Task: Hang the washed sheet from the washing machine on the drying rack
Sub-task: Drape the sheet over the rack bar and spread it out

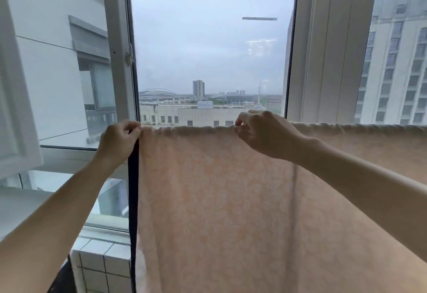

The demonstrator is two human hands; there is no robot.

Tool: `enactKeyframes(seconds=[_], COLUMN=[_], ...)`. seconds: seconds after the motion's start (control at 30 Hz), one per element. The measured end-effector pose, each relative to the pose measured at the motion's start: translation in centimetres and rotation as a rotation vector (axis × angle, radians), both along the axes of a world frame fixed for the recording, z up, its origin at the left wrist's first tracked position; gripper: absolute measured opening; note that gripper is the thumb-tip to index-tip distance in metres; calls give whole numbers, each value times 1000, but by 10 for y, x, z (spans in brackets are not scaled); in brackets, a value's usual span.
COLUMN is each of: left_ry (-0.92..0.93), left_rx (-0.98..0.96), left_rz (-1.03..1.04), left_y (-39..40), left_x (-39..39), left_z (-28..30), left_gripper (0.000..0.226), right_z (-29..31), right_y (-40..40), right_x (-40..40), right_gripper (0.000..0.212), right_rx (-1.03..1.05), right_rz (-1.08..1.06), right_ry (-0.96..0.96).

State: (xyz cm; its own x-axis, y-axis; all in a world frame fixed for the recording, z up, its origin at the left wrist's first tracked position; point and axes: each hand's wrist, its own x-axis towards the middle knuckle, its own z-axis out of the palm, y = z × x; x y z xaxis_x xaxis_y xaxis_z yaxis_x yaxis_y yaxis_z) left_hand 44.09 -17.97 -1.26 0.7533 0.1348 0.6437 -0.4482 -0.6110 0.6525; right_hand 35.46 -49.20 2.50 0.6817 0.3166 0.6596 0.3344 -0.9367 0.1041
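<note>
A pale peach patterned sheet (219, 200) hangs flat in front of me, draped over a horizontal line whose bar is hidden under the fabric's gathered top fold. A dark navy band (133, 200) runs down the sheet's left edge. My left hand (119, 141) pinches the top left corner where the navy edge begins. My right hand (261, 131) pinches the top fold near the middle. The sheet continues to the right past the frame edge.
Behind the sheet is a window with white frames (120, 62); a sash (13, 108) stands swung inward at the left. A white tiled ledge (101, 262) sits below at the lower left. City buildings lie beyond the glass.
</note>
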Motion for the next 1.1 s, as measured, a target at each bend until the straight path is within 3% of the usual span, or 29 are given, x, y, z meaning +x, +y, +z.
enactKeyframes(seconds=[0.1, 0.17, 0.33, 0.53, 0.77, 0.87, 0.97, 1.1], left_ry=[192, 235, 260, 156, -63, 92, 343, 255], left_rx=[-412, -503, -418, -394, -572, -633, -479, -353], left_rz=[-64, -89, -76, -66, 140, 19, -158, -66], left_y=[14, 19, 17, 24, 55, 69, 70, 73], left_x=[8, 8, 0, 4, 21, 24, 19, 16], left_z=[-5, -5, -2, 2, 19, 1, -26, -43], left_gripper=[39, 38, 43, 22, 18, 27, 42, 14], right_z=[4, 5, 4, -1, 19, 13, 3, 10], right_y=[23, 38, 73, 85, 100, 108, 112, 114], right_x=[11, 19, 30, 38, 56, 60, 62, 61], right_gripper=[31, 35, 18, 5, 9, 10, 12, 13], right_rx=[40, 89, 105, 204, 368, 308, 215, 226], right_rz=[75, 108, 154, 128, 60, 89, 99, 66], right_ry=[60, 123, 101, -46, -129, -49, 98, 58])
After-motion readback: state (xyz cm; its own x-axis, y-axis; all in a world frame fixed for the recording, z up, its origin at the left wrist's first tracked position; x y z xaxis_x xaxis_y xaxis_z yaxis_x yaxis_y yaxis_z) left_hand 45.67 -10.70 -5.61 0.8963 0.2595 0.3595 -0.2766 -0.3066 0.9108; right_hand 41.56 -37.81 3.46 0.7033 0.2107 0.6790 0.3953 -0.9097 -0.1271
